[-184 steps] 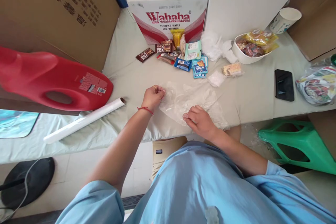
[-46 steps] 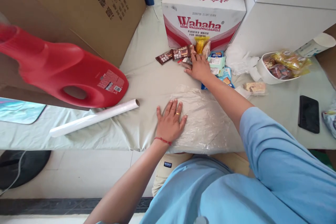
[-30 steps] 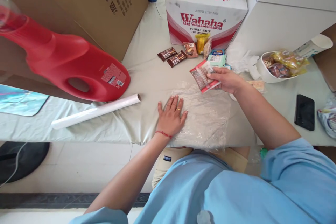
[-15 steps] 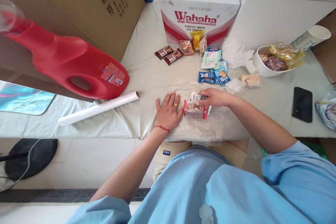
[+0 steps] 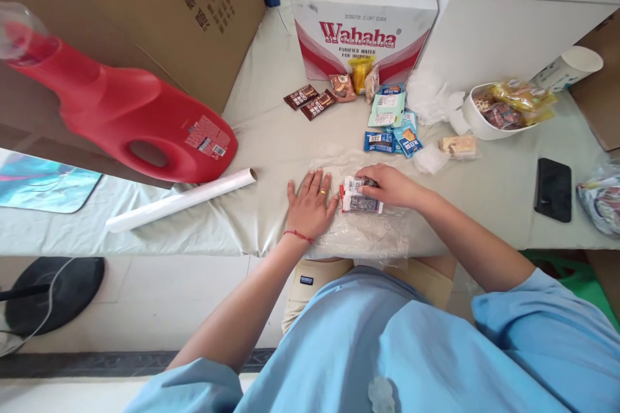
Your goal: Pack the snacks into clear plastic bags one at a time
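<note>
My left hand lies flat with fingers spread on a thin sheet of clear plastic film near the table's front edge. My right hand is closed on a small white and dark snack packet, its fingertips pressing on the top. Beneath that packet, a second wrapper with a red end sticks out at the left; most of it is covered. Behind my hands is a pile of blue snack packets with a pale green packet on it.
Brown cocoa packets lie before a Wahaba-style water carton. To the left are a red jug and a white roll. On the right stand a white snack bowl, crumpled white tissue and a black phone.
The white and dark packet has come down flat over the red-ended wrapper, covering most of it, with my right hand on top. My left hand stays in place.
</note>
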A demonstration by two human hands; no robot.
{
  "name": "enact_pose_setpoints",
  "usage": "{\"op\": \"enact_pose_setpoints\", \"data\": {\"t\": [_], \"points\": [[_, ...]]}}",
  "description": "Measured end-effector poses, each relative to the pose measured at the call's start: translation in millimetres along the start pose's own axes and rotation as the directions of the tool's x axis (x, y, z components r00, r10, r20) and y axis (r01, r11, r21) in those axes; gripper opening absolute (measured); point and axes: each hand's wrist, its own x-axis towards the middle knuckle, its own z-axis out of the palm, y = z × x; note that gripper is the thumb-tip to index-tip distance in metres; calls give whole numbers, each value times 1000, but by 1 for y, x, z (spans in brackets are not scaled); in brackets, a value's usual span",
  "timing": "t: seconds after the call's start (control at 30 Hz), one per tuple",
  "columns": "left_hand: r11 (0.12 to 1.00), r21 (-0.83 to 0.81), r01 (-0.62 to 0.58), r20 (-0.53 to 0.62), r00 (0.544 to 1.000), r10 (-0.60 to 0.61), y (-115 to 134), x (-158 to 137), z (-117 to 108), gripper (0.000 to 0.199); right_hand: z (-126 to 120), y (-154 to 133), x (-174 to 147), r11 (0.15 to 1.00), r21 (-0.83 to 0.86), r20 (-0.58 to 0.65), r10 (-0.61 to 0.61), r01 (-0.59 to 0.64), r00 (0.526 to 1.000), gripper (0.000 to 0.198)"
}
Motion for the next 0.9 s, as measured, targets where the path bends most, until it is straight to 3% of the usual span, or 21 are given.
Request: {"op": "enact_pose_setpoints", "data": {"t": [0.07, 0.13, 0.33, 0.6, 0.9], "points": [[1000, -1, -1, -1, 1000, 1, 0, 0, 0, 64, 12, -1, 1, 989, -145, -83, 11, -23, 996, 35], [1000, -5, -3, 0, 1000, 3, 0, -1, 0, 64, 20, 0, -1, 985, -170, -131, -28, 6, 991, 43], [1000, -17, -7, -16, 1000, 7, 0, -1, 0, 64, 34, 4, -13, 974, -198, -56, -123, 110, 991, 86], [1000, -12, -12, -29, 1000, 12, 0, -1, 1, 63, 46, -9, -21, 950, -294, -214, -169, 102, 962, 78], [999, -5, 35, -20, 999, -35, 1, 0, 2, 65, 55, -26, -17, 933, -361, -113, -48, 4, 992, 67]]}}
